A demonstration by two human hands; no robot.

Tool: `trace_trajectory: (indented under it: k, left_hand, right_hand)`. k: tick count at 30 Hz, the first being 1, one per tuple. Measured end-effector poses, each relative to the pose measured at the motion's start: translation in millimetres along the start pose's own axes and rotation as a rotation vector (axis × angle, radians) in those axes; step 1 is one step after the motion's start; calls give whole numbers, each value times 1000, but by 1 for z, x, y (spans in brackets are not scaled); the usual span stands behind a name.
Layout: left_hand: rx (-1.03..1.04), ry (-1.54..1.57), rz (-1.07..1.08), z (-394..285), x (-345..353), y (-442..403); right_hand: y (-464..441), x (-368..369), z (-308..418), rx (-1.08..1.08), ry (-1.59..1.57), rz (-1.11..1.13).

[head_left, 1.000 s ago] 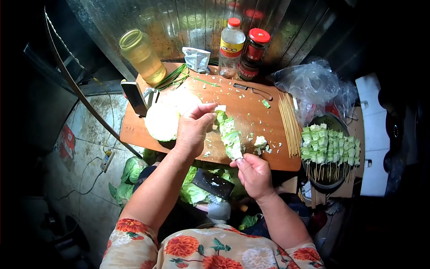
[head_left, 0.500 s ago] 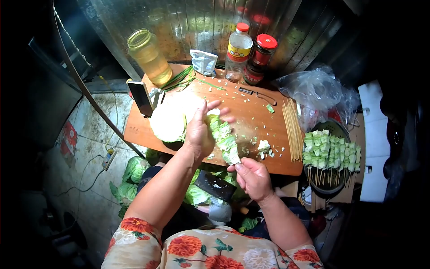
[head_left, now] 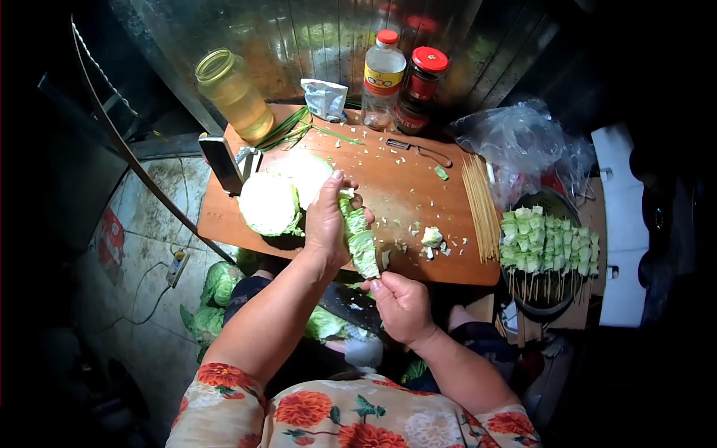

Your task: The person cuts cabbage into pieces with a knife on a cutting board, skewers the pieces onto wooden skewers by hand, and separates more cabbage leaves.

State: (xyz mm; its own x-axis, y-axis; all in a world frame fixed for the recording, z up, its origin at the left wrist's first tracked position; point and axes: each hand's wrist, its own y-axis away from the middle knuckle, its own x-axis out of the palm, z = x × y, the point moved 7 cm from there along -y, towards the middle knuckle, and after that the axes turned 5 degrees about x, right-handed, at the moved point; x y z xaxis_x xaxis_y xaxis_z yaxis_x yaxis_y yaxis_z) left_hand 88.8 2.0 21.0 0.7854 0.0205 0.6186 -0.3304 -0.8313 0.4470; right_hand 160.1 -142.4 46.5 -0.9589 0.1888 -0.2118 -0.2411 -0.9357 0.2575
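A skewer of folded cabbage leaves (head_left: 364, 252) slants between my hands above the near edge of a wooden board (head_left: 441, 261). My left hand (head_left: 327, 228) is closed around its upper part, thumb up and fingers curled behind the leaves. At the lower end, my right hand (head_left: 401, 302) pinches the stick, which is mostly hidden by the fingers. Left of my left hand sit a cut cabbage (head_left: 269, 205) and a brightly lit cabbage piece (head_left: 310, 178). A small cabbage chunk (head_left: 432, 237) and scraps lie to the right.
Bare bamboo sticks (head_left: 479, 209) lie at the board's right, beside finished cabbage skewers (head_left: 549, 243) over a dark colander (head_left: 549, 305). A peeler (head_left: 420, 151), bottle (head_left: 383, 82), red-lidded jars (head_left: 424, 86), oil jar (head_left: 235, 97) and phone (head_left: 221, 164) stand or lie farther back.
My left hand's fingers, spread and blurred before, have closed round the upper leaves. The right hand still pinches the lower end, slightly farther left. The whole view has shifted a little.
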Motion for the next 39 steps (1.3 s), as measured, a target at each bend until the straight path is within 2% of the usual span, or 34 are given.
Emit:
trace_trajectory:
  k: [8, 12, 15, 18, 20, 22, 24, 25, 26, 28, 29, 30, 32, 33, 35, 39]
  left_hand:
    - [-64, -83, -95, 11, -9, 1]
    - [-70, -25, -95, 17, -9, 2]
    - [-48, -105, -62, 17, -10, 0]
    - [-29, -76, -27, 11, -9, -1]
    - [-45, -18, 42, 4, -2, 1]
    - [-59, 49, 122, 1, 3, 1]
    - [-76, 40, 119, 6, -5, -5]
    - [-112, 24, 224, 9, -3, -5]
    - [-132, 52, 285, 12, 0, 2]
    - [-203, 79, 430, 27, -2, 6]
    - [-185, 87, 474, 28, 6, 14]
    - [-168, 91, 513, 19, 23, 30]
    - [-157, 108, 517, 17, 24, 27]
    - [-132, 47, 500, 14, 24, 28]
    - [-86, -39, 499, 7, 26, 31]
    - [2, -147, 487, -1, 27, 34]
  right_hand:
    - [-3, 4, -8, 97, -67, 26]
    - [-3, 3, -6, 109, -53, 21]
    - [-4, 3, -8, 72, -37, 6]
    - [-9, 0, -18, 129, -106, 57]
    - [-12, 1, -22, 261, -376, 134]
    - [-11, -6, -8, 279, -424, 144]
    - [-7, -8, -13, 360, -716, 216]
    - [-8, -9, -11, 337, -864, 271]
    - [-11, -17, -18, 258, -631, 114]
    - [-15, -25, -22, 264, -389, 103]
    - [-16, -20, -8, 156, -459, 133]
    - [-14, -16, -5, 216, -734, 116]
    - [-14, -14, -13, 261, -896, 219]
    - [-15, -14, -13, 259, -887, 225]
    - [-15, -18, -15, 252, -657, 137]
    - [-13, -22, -25, 308, -604, 105]
